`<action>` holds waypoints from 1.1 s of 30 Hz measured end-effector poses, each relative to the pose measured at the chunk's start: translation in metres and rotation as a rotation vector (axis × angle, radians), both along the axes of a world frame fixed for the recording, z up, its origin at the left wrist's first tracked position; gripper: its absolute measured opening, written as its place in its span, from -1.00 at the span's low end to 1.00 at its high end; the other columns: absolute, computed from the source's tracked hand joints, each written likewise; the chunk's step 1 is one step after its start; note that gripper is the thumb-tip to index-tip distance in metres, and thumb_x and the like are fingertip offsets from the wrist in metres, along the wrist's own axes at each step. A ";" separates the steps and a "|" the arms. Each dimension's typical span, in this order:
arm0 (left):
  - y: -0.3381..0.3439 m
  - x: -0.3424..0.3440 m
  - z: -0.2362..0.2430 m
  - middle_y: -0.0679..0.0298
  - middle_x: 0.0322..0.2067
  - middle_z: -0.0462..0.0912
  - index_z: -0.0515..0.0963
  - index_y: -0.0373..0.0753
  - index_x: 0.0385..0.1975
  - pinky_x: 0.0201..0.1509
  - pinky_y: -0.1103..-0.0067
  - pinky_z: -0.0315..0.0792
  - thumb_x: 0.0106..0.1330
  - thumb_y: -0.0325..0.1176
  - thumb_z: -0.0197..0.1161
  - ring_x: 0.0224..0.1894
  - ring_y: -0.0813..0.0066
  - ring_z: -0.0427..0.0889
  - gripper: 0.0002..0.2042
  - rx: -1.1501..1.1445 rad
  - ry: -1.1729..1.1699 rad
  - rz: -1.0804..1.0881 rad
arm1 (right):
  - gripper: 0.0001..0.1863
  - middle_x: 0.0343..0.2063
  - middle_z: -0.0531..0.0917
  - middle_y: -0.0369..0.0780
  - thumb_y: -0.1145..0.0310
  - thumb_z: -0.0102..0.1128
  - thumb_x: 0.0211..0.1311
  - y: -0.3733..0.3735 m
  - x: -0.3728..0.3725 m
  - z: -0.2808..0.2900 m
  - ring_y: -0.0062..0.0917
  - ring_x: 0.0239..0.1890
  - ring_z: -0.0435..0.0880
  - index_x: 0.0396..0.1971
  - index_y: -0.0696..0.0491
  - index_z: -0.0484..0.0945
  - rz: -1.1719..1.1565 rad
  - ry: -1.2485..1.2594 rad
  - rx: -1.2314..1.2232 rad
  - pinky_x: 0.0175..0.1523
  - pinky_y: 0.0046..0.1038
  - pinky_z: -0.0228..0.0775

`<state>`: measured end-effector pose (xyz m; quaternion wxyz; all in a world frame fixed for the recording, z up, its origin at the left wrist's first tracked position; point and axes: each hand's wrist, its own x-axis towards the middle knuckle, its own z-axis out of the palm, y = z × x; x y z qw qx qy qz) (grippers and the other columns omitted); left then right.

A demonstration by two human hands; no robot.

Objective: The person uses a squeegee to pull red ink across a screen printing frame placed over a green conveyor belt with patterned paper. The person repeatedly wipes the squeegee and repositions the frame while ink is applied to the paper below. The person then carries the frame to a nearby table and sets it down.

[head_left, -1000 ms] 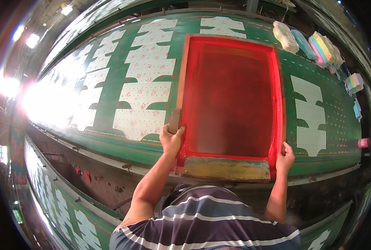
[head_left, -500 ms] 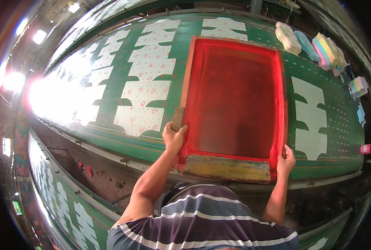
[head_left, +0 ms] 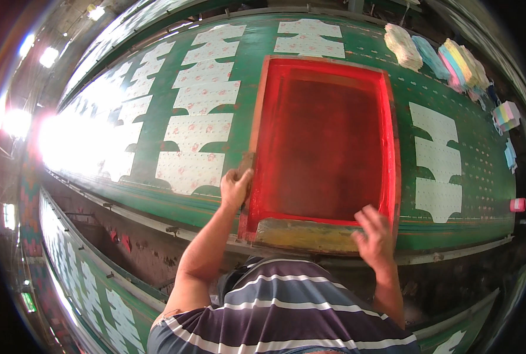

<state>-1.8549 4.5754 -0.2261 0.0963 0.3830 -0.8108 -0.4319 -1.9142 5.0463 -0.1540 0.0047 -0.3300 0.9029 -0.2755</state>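
the red-coated screen (head_left: 328, 147) lies on the green counter (head_left: 484, 212) in front of the person, between floral panels (head_left: 195, 171) on the left and a column of dotted panels (head_left: 439, 156) on the right. judging by those panels, the work is partway along: the pieces to the left carry pink flowers as well as small dots, and the pieces beyond the screen (head_left: 309, 36) seem to show faint pink too, while the right-hand column shows only dots, so its flowers look left to do. whatever lies beneath the screen is hidden, and glare washes out the farthest left pieces, so neither can be judged. the left hand (head_left: 235, 189) is curled around the wooden block (head_left: 249, 159) at the screen's left edge. the right hand (head_left: 374, 236), blurred, has its fingers spread over the lower right corner, by the yellow-stained bar (head_left: 304, 236), apparently pinching nothing; whether it touches anything, i cannot tell.
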 end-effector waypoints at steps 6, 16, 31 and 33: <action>-0.047 -0.066 0.001 -0.21 -0.20 0.80 0.75 -0.33 -0.13 -0.02 0.04 0.62 0.64 -0.02 0.20 -0.16 -0.26 0.79 -0.57 -0.378 0.013 -0.212 | -0.45 0.21 0.74 -0.16 0.40 0.53 0.17 -0.040 0.048 -0.003 -0.18 0.28 0.69 0.22 -0.08 0.76 0.319 -0.012 0.088 0.38 -0.09 0.50; -0.042 -0.079 -0.024 -0.22 -0.12 0.79 0.70 -0.28 -0.09 0.07 -0.07 0.59 0.67 -0.12 0.12 -0.02 -0.40 0.73 -0.66 -0.443 0.159 -0.151 | -0.52 0.01 0.78 -0.19 0.54 0.23 0.23 -0.092 0.055 -0.011 -0.24 0.10 0.77 0.16 0.02 0.76 0.201 0.151 0.136 0.21 -0.18 0.59; -0.037 -0.083 -0.017 -0.06 -0.08 0.85 0.74 -0.19 -0.06 0.17 0.02 0.61 0.69 -0.09 0.06 0.04 -0.22 0.79 -0.64 -0.389 0.117 -0.173 | -0.45 -0.04 0.87 -0.14 0.65 0.29 0.11 -0.120 0.053 0.024 -0.15 0.03 0.86 0.11 -0.07 0.84 0.189 -0.159 0.479 0.12 -0.07 0.73; -0.035 -0.083 -0.012 0.00 -0.05 0.85 0.74 -0.18 -0.07 0.25 0.06 0.56 0.65 -0.13 0.07 0.10 -0.13 0.76 -0.67 -0.449 0.066 -0.184 | -0.45 -0.05 0.87 -0.15 0.66 0.29 0.09 -0.117 0.068 0.013 -0.15 0.02 0.86 0.11 -0.04 0.83 0.168 -0.062 0.321 0.11 -0.08 0.71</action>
